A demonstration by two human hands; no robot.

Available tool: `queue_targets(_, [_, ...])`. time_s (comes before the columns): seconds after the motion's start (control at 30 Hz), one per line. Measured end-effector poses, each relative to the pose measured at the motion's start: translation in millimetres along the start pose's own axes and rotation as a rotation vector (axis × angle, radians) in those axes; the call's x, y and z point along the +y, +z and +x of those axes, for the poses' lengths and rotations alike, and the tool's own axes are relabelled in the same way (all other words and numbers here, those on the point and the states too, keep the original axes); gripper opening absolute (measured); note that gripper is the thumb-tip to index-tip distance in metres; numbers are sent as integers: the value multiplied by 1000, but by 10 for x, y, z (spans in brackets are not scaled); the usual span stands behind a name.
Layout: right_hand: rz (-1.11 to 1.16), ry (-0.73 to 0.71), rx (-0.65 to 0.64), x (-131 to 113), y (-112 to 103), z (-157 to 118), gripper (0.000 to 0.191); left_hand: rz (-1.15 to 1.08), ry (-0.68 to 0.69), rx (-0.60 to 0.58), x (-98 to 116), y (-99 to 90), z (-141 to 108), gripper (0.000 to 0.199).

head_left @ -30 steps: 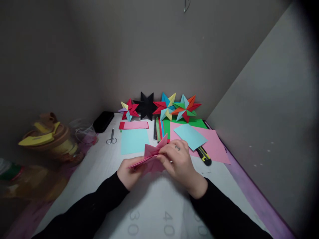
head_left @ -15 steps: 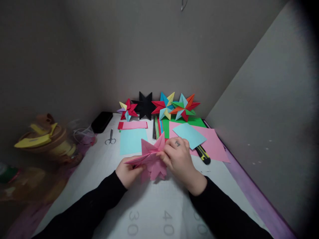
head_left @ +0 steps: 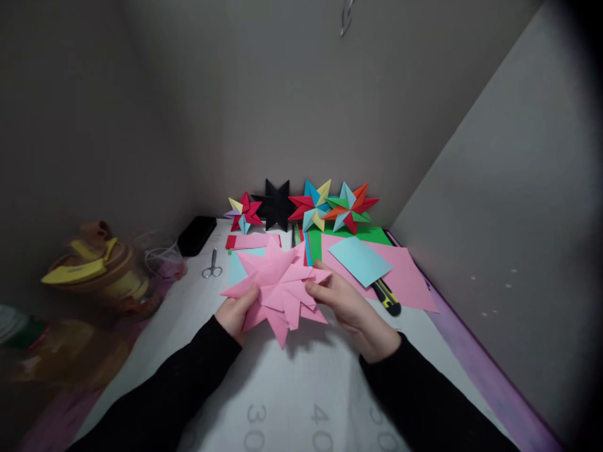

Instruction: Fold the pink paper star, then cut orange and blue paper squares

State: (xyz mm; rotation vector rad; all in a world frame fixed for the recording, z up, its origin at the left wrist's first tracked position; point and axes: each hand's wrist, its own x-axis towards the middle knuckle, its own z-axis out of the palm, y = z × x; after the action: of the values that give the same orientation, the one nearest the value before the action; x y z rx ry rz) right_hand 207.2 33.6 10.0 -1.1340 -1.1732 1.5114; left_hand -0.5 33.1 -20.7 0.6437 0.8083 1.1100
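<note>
A pink folded-paper star [head_left: 277, 285] with several points is held above the table, its layered face turned up toward me. My left hand [head_left: 239, 311] is closed on its left edge, thumb on top and fingers underneath. On the right edge my right hand [head_left: 346, 304] pinches a point between thumb and fingers. The star covers part of a light blue paper sheet [head_left: 239, 269] lying behind it. Right of the star, another light blue sheet [head_left: 360, 260] rests on a large pink sheet [head_left: 409, 279], partly over a yellow and black utility knife [head_left: 387, 296].
Against the wall lean a red multicoloured star [head_left: 245, 212], a black star [head_left: 277, 204] and two more multicoloured stars [head_left: 311, 206]. Small scissors [head_left: 213, 263] and a black phone-like object [head_left: 196, 235] lie at left. A pot with yellow pieces [head_left: 94, 267] stands beyond the left edge.
The pink star has been turned from edge-on to face up, spread flat between both hands. My right hand has shifted from its middle to its right edge.
</note>
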Motion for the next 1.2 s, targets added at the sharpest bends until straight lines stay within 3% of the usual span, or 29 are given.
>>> queue_targets(0.1, [167,48,-135,45,15,17,37,12,6,-25,-1,12,-4,39])
queue_targets(0.2, [257,124,-119,83,42,19,22,13,-22,-44,-40,15,-10,43])
queue_targets(0.43, [294,102,-172,91,91,10,32,8,-91,-69,-145,26,-33,45])
queue_targets(0.57, [183,28,-109,48,-100,77,31,75,-82,-25,-30,-23,-8,34])
queue_targets(0.67, [54,0,-84,-25,-246,78,30,126,11,8,73,-50,22,48])
queue_targets(0.73, [-43,25,-140,-69,-287,49,27,197,22,-87,101,-43,20,50])
queue_targets(0.8, [-109,49,-216,-95,-280,13,25,305,-32,-214,92,-22,-6,40])
queue_targets(0.87, [-126,48,-285,-103,-243,-13,26,414,-59,-269,65,2,-45,35])
queue_targets(0.97, [-136,18,-328,-103,-182,-28,26,529,12,-275,45,32,-94,37])
queue_targets(1.07, [-197,-13,-289,-123,-159,-28,24,667,67,-275,72,61,-116,38])
queue_targets(1.2, [-301,-109,-253,-208,-206,-49,39,867,234,-126,132,100,-143,23])
